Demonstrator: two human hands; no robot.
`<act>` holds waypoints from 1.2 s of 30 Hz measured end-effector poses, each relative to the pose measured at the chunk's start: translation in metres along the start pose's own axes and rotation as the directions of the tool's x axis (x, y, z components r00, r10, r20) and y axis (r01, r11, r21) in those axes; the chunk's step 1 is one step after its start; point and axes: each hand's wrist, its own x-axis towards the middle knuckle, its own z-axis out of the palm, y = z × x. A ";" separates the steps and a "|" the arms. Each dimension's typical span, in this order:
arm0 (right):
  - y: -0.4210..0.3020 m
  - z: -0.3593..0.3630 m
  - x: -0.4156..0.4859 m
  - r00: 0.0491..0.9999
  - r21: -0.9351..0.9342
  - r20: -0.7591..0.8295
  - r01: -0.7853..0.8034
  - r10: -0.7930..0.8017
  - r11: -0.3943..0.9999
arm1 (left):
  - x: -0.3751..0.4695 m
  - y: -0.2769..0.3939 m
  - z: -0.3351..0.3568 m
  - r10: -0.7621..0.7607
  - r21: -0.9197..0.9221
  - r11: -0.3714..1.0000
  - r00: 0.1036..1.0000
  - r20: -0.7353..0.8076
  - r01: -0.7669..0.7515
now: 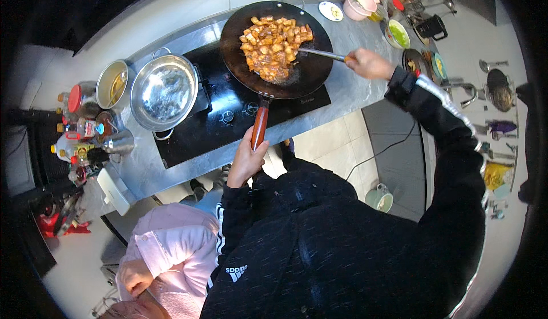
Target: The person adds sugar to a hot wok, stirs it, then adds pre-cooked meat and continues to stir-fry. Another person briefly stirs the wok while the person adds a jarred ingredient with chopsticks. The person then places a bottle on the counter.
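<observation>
A dark wok [317,68] stands over the right part of the black cooktop [188,147], with a heap of browned, glossy diced meat [274,45] in it. My left hand [247,158] grips the wok's reddish wooden handle [260,124], which points toward me. In my right hand [369,63] is the handle of a metal spatula [323,54]. The spatula's shaft reaches over the wok's right side, and its blade is hidden at the edge of the meat.
Left of the wok sits a wide steel pan [165,94], beside a pot [112,85] of oily liquid. Bottles and jars crowd the counter's left end. At right are a small plate [330,11], a pink bowl [358,5] and a bowl of chopped greens [398,34]. Another person [171,237] stands close at my left.
</observation>
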 end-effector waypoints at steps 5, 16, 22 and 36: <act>0.021 0.055 -0.014 0.980 -0.258 -0.195 -0.020 -0.031 0.966 | -0.002 0.008 -0.001 -0.057 0.076 0.995 0.998 -0.020 0.058; 0.050 -0.022 -0.052 0.834 -0.744 -0.194 0.218 -0.517 0.632 | -0.001 0.006 0.001 -0.117 -0.019 0.993 0.993 0.002 0.117; 0.013 -0.082 -0.095 0.914 -0.669 -0.233 0.098 -0.333 0.737 | 0.000 0.002 0.001 -0.127 -0.105 0.986 0.992 0.010 0.127; -0.021 0.043 -0.048 0.955 -0.230 -0.296 -0.087 0.016 0.969 | 0.000 0.001 0.001 -0.144 -0.045 0.989 0.990 0.004 0.144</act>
